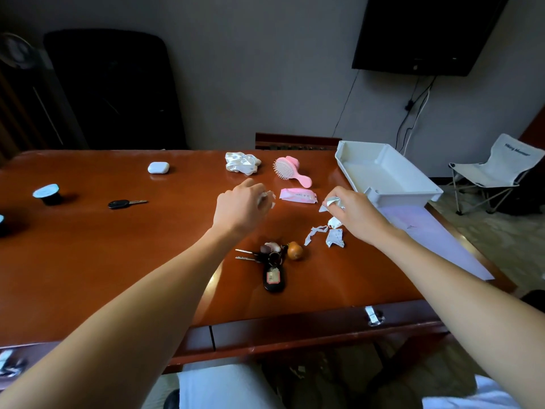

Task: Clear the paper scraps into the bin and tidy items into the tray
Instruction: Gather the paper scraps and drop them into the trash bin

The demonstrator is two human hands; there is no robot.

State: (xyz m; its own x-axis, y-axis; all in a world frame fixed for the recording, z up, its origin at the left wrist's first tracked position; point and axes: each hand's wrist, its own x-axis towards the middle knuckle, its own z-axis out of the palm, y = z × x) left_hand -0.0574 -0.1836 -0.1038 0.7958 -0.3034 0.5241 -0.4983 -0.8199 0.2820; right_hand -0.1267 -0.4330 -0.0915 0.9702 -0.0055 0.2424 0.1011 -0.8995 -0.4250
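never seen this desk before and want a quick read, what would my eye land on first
Over the middle of the wooden desk, the left hand and right hand each grip crumpled paper scraps. More torn scraps lie on it just nearer than the right hand. A white tray sits at the far right edge, a pink hairbrush to its left.
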